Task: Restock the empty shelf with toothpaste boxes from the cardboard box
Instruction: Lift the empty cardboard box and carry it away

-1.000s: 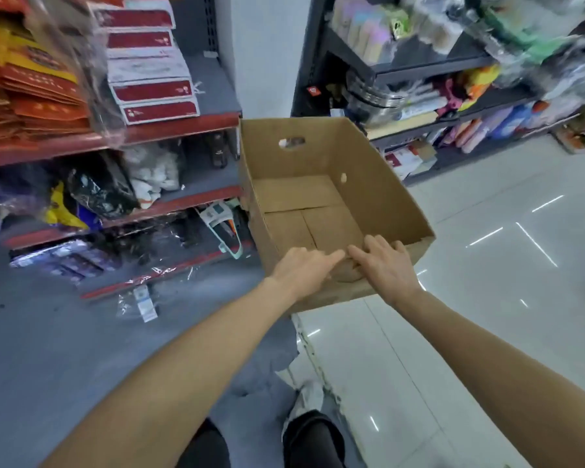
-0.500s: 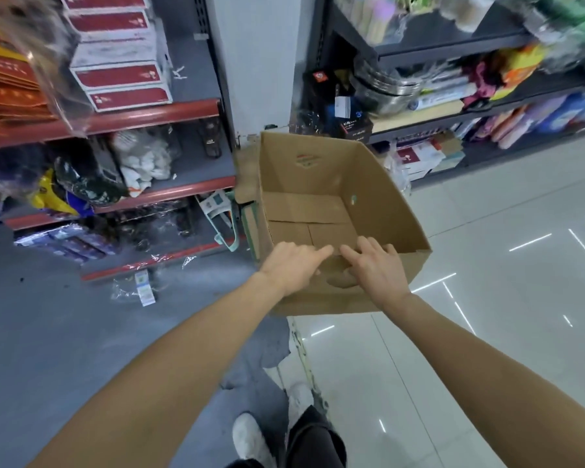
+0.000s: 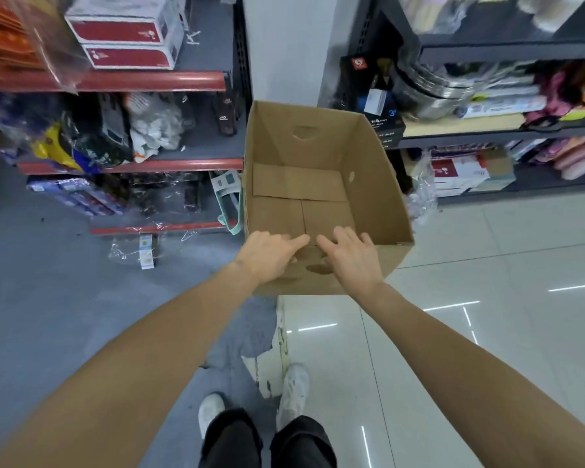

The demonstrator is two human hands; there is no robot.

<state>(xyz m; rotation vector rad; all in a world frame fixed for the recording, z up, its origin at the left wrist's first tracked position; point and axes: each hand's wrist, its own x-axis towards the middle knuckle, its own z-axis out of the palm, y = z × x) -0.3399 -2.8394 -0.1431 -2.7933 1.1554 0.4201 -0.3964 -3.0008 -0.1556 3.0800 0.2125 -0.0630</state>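
An open brown cardboard box (image 3: 379,184) hangs in front of me above the floor, and nothing lies inside it. My left hand (image 3: 267,255) and my right hand (image 3: 352,258) both grip its near wall, side by side, fingers hooked over the top edge by the handle hole. Red and white toothpaste boxes (image 3: 125,32) are stacked on the upper left shelf (image 3: 149,81), which has a red front edge.
A white pillar (image 3: 284,45) stands behind the box, between the left rack and a dark rack (image 3: 487,55) with steel pots (image 3: 429,92). A plastic-wrapped pack (image 3: 146,251) lies on the grey floor. My white shoes (image 3: 294,393) stand below.
The box has swung from tilted right to square in front of me, nearer the pillar between the racks. My view has dropped, so my shoes now show. Both hands keep their hold.
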